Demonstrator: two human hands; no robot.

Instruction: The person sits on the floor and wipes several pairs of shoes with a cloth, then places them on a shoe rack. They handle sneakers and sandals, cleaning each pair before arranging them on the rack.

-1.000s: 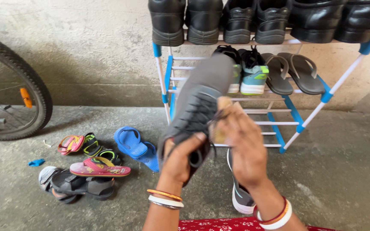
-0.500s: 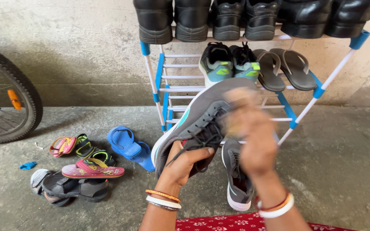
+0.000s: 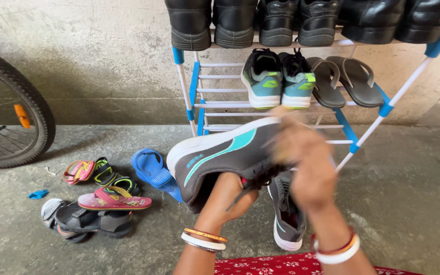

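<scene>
My left hand (image 3: pixel 225 198) grips a grey sneaker (image 3: pixel 225 153) with a teal stripe and white sole. It holds the shoe from below, turned on its side with the toe pointing left. My right hand (image 3: pixel 309 168) is blurred with motion against the shoe's laced top, shut on a small light-brown brush (image 3: pixel 281 137) that is hard to make out. The matching grey sneaker (image 3: pixel 287 219) lies on the concrete floor just under my right hand. Both wrists wear bangles.
A blue-and-white shoe rack (image 3: pixel 362 137) against the wall holds black shoes, teal sneakers and grey flip-flops. A blue sandal (image 3: pixel 151 170), pink sandals (image 3: pixel 113 201) and grey sandals (image 3: pixel 87 221) lie at the left. A bicycle wheel (image 3: pixel 31 122) stands far left. Red floral cloth (image 3: pixel 276 266) lies at the bottom edge.
My left hand has rolled the sneaker from toe-up to lying on its side, stripe toward me. My right hand keeps moving over the shoe.
</scene>
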